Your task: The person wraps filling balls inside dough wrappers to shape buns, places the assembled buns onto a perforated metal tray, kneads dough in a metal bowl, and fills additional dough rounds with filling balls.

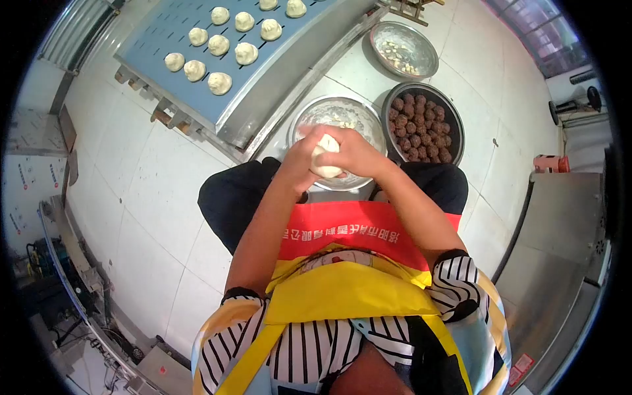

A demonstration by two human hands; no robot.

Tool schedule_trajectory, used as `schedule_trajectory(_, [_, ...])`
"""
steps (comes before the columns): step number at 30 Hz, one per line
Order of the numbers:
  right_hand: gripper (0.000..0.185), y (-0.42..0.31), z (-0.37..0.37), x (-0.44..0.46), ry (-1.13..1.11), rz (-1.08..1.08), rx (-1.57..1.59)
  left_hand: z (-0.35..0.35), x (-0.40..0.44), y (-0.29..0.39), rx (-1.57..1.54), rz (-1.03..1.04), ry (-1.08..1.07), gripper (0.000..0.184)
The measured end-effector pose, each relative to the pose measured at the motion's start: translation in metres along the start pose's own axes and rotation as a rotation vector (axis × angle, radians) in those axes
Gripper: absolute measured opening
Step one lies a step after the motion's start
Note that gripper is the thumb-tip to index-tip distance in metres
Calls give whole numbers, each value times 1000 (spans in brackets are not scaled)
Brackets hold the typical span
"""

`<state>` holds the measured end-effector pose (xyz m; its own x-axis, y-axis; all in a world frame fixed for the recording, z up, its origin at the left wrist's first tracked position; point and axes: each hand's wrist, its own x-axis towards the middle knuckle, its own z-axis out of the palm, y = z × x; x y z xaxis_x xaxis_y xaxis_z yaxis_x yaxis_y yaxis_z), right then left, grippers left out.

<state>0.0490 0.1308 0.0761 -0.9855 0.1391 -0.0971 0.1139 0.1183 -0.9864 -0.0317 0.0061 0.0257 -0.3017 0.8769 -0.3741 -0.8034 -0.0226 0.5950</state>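
Note:
A pale ball of dough (326, 162) is held between my two hands, above a metal bowl (303, 117) dusted with white flour. My left hand (299, 158) wraps round one side of the dough, its fingertips blurred. From the other side my right hand (359, 153) grips it, with the thumb lying across the front. Right of the floured bowl, a dark-rimmed basin holds many brown balls (421, 128). Small dough pieces lie in another metal bowl (403, 51) behind that basin.
At the upper left, a blue perforated belt (151, 39) in a metal frame carries several shaped dough buns (219, 83). A metal cabinet (546, 224) stands at the right. Machinery and cables (66, 316) are at the lower left, on the tiled floor.

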Motion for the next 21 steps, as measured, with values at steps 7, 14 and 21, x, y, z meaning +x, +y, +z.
schedule_trajectory(7, [46,26,8,16,253,-419,-182,13,13,-18,-169,222,268,53])
schedule_trajectory(14, [43,27,5,23,209,-256,-328,3,18,-20,-169,246,186,56])
schedule_trajectory(21, [49,22,-4,22,28,11,-357,-10,16,-20,-120,138,148,55])
